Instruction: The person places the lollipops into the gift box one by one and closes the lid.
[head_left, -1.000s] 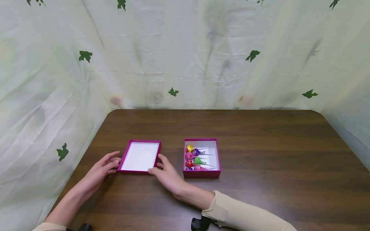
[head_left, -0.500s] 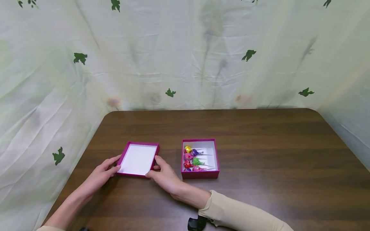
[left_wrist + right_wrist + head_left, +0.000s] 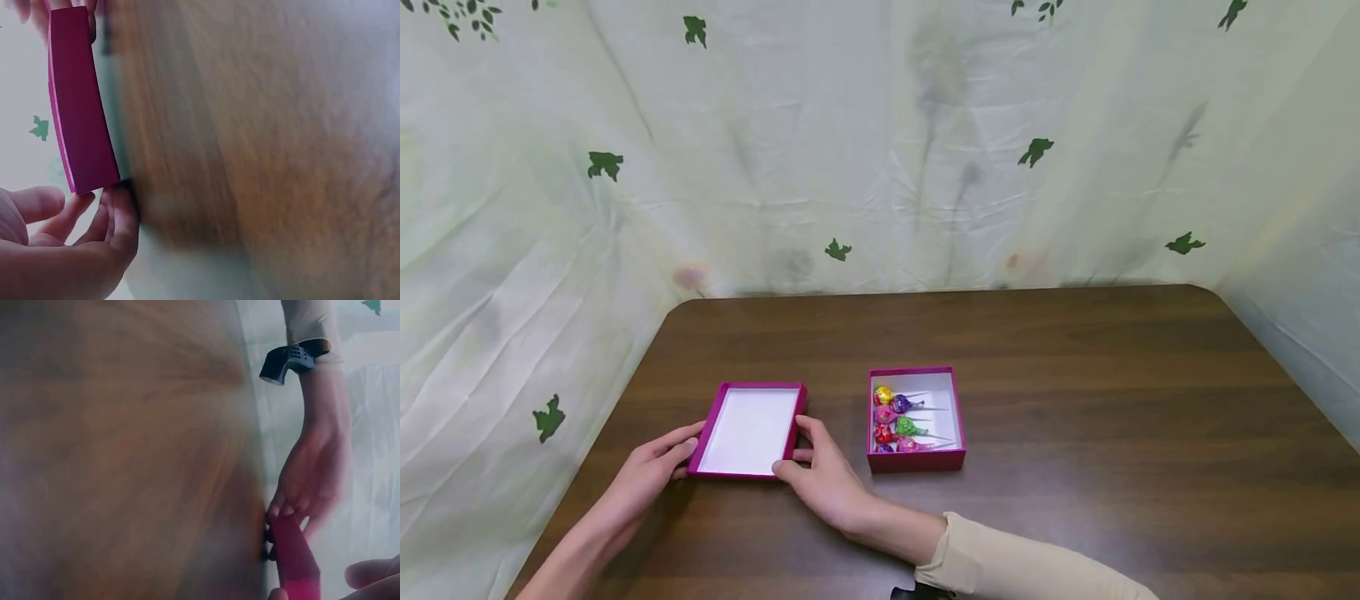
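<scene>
A magenta box lid (image 3: 747, 431) has its white inside facing up, left of the middle in the head view. My left hand (image 3: 640, 479) grips its left edge, with fingers around the near corner. At the opposite edge, my right hand (image 3: 829, 483) holds the lid with its thumb by the front right corner. The left wrist view shows the lid's side wall (image 3: 84, 106) between both hands, fingers on the tabletop side. To the right stands the matching box (image 3: 916, 462), its top uncovered. Inside lie several wrapped lollipops (image 3: 906, 427), heads to the left and sticks pointing right.
A brown wooden table (image 3: 1112, 417) bears the lid and the box. Behind and beside it hangs a pale curtain (image 3: 880, 150) with green leaf prints. A black wrist device (image 3: 290, 361) is strapped over the sleeve in the right wrist view.
The left hand has closed on the lid's left edge. The lid has shifted slightly nearer to me relative to the box, both hands moving along with it. The head view has tilted a little.
</scene>
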`<state>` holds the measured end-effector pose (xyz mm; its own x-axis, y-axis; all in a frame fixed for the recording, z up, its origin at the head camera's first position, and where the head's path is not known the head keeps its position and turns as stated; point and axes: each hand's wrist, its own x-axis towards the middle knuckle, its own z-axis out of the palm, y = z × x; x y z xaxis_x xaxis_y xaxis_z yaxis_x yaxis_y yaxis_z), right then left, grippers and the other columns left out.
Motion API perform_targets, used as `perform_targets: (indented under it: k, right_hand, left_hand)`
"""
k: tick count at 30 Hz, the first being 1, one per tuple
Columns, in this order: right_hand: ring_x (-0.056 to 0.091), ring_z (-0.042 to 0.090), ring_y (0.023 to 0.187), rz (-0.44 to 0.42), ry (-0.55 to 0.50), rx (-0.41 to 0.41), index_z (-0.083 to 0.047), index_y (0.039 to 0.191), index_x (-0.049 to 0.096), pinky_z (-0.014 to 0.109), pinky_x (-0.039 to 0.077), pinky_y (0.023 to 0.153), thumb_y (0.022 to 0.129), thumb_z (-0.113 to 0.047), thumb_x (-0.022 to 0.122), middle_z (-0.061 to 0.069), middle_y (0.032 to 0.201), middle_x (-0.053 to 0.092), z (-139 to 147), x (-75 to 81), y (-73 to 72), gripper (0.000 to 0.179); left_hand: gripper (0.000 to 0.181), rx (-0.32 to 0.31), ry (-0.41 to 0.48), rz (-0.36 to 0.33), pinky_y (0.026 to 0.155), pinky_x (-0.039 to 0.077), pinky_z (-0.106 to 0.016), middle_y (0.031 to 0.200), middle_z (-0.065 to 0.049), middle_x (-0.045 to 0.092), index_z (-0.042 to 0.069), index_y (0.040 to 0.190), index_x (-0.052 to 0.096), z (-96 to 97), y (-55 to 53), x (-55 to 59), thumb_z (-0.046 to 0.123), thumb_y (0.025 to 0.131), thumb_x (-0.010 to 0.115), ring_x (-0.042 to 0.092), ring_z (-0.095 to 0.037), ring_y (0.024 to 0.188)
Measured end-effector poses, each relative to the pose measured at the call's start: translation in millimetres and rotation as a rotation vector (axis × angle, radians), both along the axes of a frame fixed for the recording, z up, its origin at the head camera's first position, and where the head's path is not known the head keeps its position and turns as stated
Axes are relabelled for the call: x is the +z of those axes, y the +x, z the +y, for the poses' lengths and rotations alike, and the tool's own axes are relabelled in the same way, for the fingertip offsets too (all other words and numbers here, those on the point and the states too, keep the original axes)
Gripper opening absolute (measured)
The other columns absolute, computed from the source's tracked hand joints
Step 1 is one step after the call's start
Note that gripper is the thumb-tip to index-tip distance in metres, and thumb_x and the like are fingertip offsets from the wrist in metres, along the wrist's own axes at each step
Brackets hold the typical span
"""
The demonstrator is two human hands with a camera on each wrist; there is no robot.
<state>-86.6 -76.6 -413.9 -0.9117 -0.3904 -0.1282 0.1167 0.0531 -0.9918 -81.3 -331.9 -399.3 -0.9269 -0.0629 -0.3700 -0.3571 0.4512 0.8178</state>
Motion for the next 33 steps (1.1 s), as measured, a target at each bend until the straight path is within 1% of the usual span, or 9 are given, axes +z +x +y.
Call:
perform_targets:
  k: [5, 10, 15, 18, 22, 25, 28, 30, 33]
  right_hand:
    - [0.059, 0.014, 0.112, 0.021, 0.025, 0.008, -0.014, 0.142, 0.042, 0.035, 0.05, 0.09, 0.092, -0.024, 0.069, 0.008, 0.146, 0.045, 3, 4.1, 6.6, 0.058]
    - [0.06, 0.008, 0.103, 0.016, -0.029, 0.057, -0.018, 0.142, 0.039, 0.028, 0.051, 0.081, 0.092, -0.024, 0.069, 0.003, 0.145, 0.042, 7, 12.5, 15.4, 0.059]
    - [0.065, 0.009, 0.09, 0.007, -0.108, 0.116, -0.02, 0.143, 0.035, 0.025, 0.051, 0.077, 0.093, -0.025, 0.068, 0.0, 0.124, 0.053, 16, 23.0, 24.4, 0.06]
    - [0.067, 0.011, 0.088, 0.018, -0.142, 0.12, -0.02, 0.143, 0.036, 0.025, 0.051, 0.076, 0.093, -0.023, 0.067, 0.0, 0.108, 0.06, 22, 29.5, 27.0, 0.059]
    - [0.067, 0.015, 0.091, 0.029, -0.185, 0.112, -0.017, 0.141, 0.039, 0.027, 0.052, 0.073, 0.094, -0.02, 0.067, 0.001, 0.113, 0.058, 30, 36.8, 26.7, 0.055]
    - [0.067, 0.015, 0.092, 0.041, -0.206, 0.113, -0.016, 0.14, 0.041, 0.029, 0.052, 0.067, 0.094, -0.018, 0.066, 0.002, 0.119, 0.056, 38, 41.1, 24.7, 0.053]
    - [0.067, 0.016, 0.093, 0.068, -0.222, 0.11, -0.014, 0.139, 0.043, 0.029, 0.053, 0.069, 0.094, -0.018, 0.066, 0.002, 0.124, 0.056, 48, 44.6, 21.5, 0.05]
    - [0.068, 0.017, 0.09, 0.087, -0.234, 0.102, -0.012, 0.137, 0.044, 0.029, 0.053, 0.074, 0.094, -0.017, 0.066, 0.004, 0.118, 0.061, 55, 46.4, 18.9, 0.048]
    - [0.068, 0.021, 0.083, 0.103, -0.238, 0.088, -0.009, 0.135, 0.046, 0.03, 0.053, 0.081, 0.095, -0.016, 0.066, 0.008, 0.108, 0.064, 66, 49.0, 14.4, 0.046]
  left_hand:
    - [0.056, 0.06, 0.077, 0.008, 0.085, 0.051, -0.023, 0.15, -0.027, 0.035, -0.003, 0.15, 0.034, -0.6, 11.3, 2.8, 0.03, 0.106, 0.044, 0.058, -0.005, 0.104]
    - [0.066, 0.104, 0.171, 0.011, 0.087, 0.05, -0.021, 0.151, -0.021, 0.036, 0.0, 0.151, 0.033, -4.6, 26.0, 7.9, 0.037, 0.101, 0.053, 0.059, -0.001, 0.104]
    - [0.061, 0.098, 0.327, 0.063, 0.088, 0.05, -0.022, 0.137, 0.002, 0.052, 0.01, 0.151, 0.038, -9.3, 38.7, 17.2, 0.032, 0.099, 0.059, 0.061, -0.01, 0.107]
    - [0.053, 0.081, 0.422, 0.099, 0.089, 0.051, -0.026, 0.13, 0.007, 0.056, 0.013, 0.15, 0.041, -9.3, 43.1, 23.4, 0.024, 0.101, 0.058, 0.063, -0.016, 0.107]
    - [0.048, 0.086, 0.462, 0.118, 0.089, 0.052, -0.028, 0.131, 0.005, 0.052, 0.016, 0.147, 0.044, -3.7, 44.2, 30.6, 0.022, 0.101, 0.056, 0.065, -0.019, 0.105]
    - [0.044, 0.113, 0.465, 0.132, 0.086, 0.053, -0.028, 0.128, 0.004, 0.055, 0.017, 0.144, 0.049, 4.0, 42.6, 35.0, 0.021, 0.101, 0.057, 0.065, -0.019, 0.102]
    - [0.041, 0.141, 0.472, 0.141, 0.085, 0.054, -0.029, 0.123, 0.004, 0.061, 0.018, 0.141, 0.052, 14.5, 40.0, 40.0, 0.02, 0.1, 0.059, 0.066, -0.02, 0.101]
    - [0.041, 0.159, 0.473, 0.142, 0.084, 0.054, -0.029, 0.12, 0.003, 0.063, 0.018, 0.139, 0.054, 23.3, 38.6, 43.8, 0.021, 0.099, 0.061, 0.066, -0.02, 0.1]
    - [0.043, 0.147, 0.476, 0.171, 0.084, 0.054, -0.03, 0.12, 0.0, 0.064, 0.013, 0.14, 0.052, 38.4, 37.6, 48.9, 0.021, 0.098, 0.062, 0.067, -0.02, 0.1]
